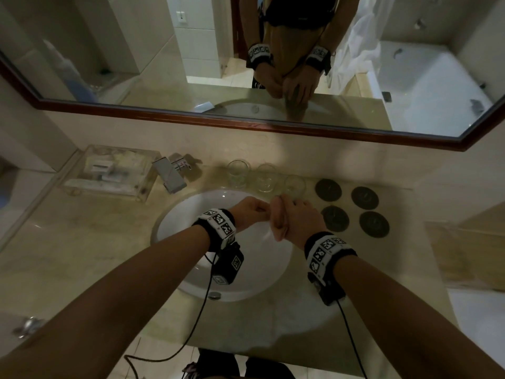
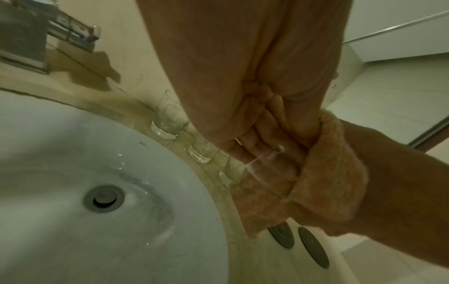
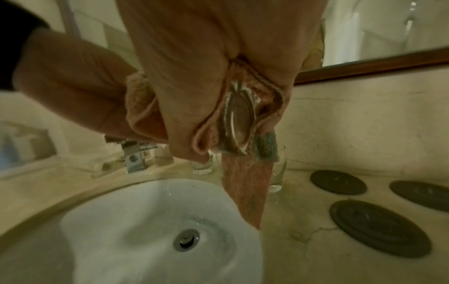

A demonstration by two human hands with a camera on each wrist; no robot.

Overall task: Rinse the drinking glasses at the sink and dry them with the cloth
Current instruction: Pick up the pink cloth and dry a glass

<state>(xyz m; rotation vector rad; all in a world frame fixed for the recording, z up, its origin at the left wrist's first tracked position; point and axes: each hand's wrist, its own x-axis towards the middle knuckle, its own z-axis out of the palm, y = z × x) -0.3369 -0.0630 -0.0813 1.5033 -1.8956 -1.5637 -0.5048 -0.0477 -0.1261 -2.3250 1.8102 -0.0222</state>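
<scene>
Over the right rim of the white sink (image 1: 188, 214) my two hands meet around one clear drinking glass (image 3: 239, 123) and a pinkish cloth (image 1: 278, 222). My left hand (image 1: 255, 213) curls its fingers round the glass (image 2: 267, 153); they show through its wall. My right hand (image 1: 293, 220) grips the cloth (image 3: 245, 188), which is wrapped round the glass's base end, and a strip of cloth hangs down. Three more glasses (image 1: 238, 172) (image 1: 266, 177) (image 1: 294, 186) stand upright in a row on the counter behind the hands.
A square chrome faucet (image 1: 169, 173) sits behind the basin at the left, with a clear tray of toiletries (image 1: 109, 170) further left. Several dark round coasters (image 1: 364, 198) lie on the marble counter to the right. A framed mirror (image 1: 246, 124) runs along the wall.
</scene>
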